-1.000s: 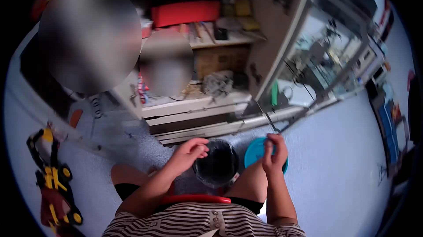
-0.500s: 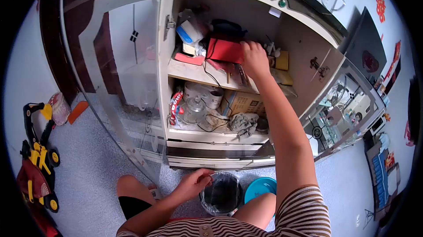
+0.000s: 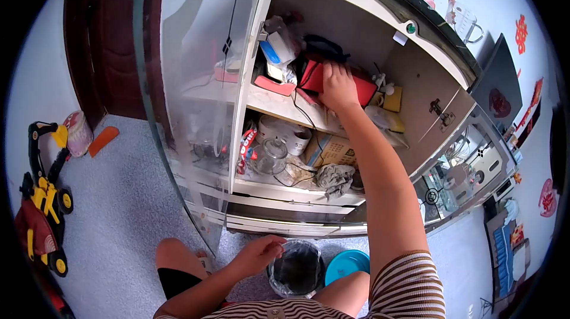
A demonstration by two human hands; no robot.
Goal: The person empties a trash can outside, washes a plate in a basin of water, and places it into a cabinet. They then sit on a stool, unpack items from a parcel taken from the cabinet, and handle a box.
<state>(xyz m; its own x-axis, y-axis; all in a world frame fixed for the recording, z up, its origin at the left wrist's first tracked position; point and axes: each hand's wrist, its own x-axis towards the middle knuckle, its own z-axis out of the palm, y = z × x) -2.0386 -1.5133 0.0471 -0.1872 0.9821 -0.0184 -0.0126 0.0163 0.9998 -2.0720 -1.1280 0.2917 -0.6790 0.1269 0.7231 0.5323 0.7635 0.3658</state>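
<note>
My right hand (image 3: 339,86) is on a red box (image 3: 362,86) on the cabinet's upper shelf (image 3: 270,100). Its fingers bend over the top of the box, with the thumb low at the front. Left of the box are a white and blue packet (image 3: 279,49) and a red-pink tray (image 3: 275,86). My left hand (image 3: 261,254) hovers at the left rim of a lined trash bin (image 3: 272,271), fingers curled together; anything inside them is hidden.
Glass doors swing out on the left (image 3: 196,81) and right (image 3: 475,159). A glass jar (image 3: 270,157), a crumpled grey cloth (image 3: 334,179) and a cardboard box (image 3: 329,150) fill the lower shelf. A blue basin (image 3: 347,265) and a toy excavator (image 3: 47,194) are on the floor.
My right hand has moved from the red box's right end onto its front, and more of the box shows to the right. The view has shifted; my left hand stays by the bin.
</note>
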